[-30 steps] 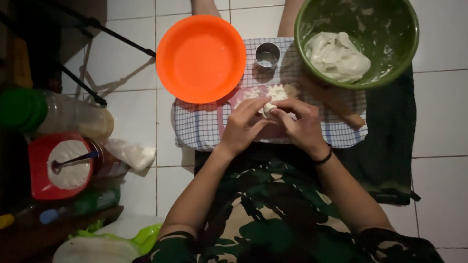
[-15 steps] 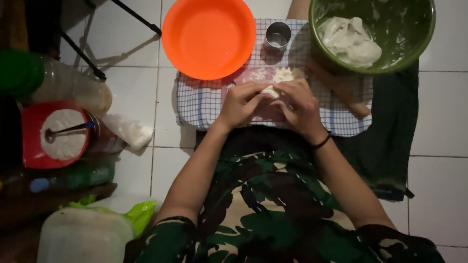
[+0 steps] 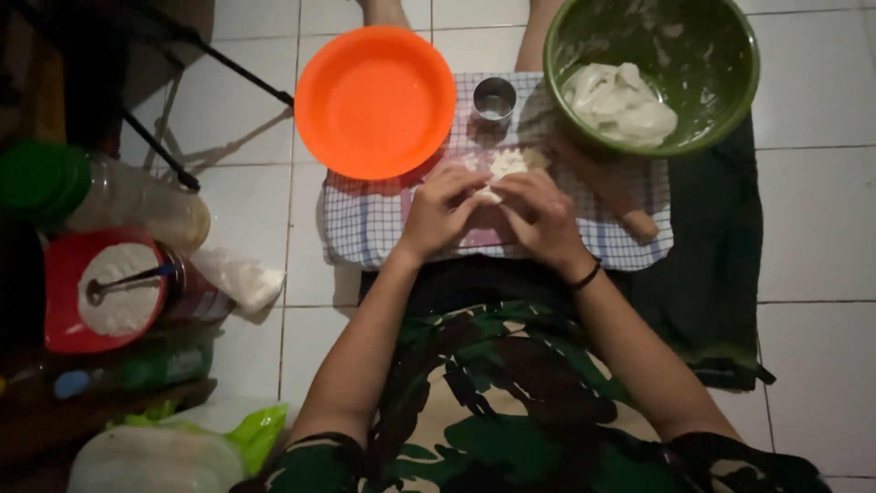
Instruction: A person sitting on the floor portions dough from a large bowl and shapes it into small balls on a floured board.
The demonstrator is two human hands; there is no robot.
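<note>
Since half a second ago the hands are sitting a touch lower against the orange plate [image 3: 374,100] and the green bowl [image 3: 652,68], and the view is drifting slightly; the grip looks unchanged. The left hand [image 3: 443,212] and the right hand [image 3: 540,219] are meeting over the checked cloth [image 3: 365,224], fingers curled in, pinching a small piece of dough [image 3: 497,173] between them. That piece is sitting at the fingertips, just below the small metal cup [image 3: 494,98]. A black band is circling the right wrist. A bigger lump of dough [image 3: 620,102] is lying in the green bowl at the upper right. A wooden rolling pin [image 3: 613,192] is lying slantwise on the cloth, beside the right hand. Off to the left, a red container [image 3: 102,290] of white powder is standing near a plastic bottle [image 3: 109,194].
</note>
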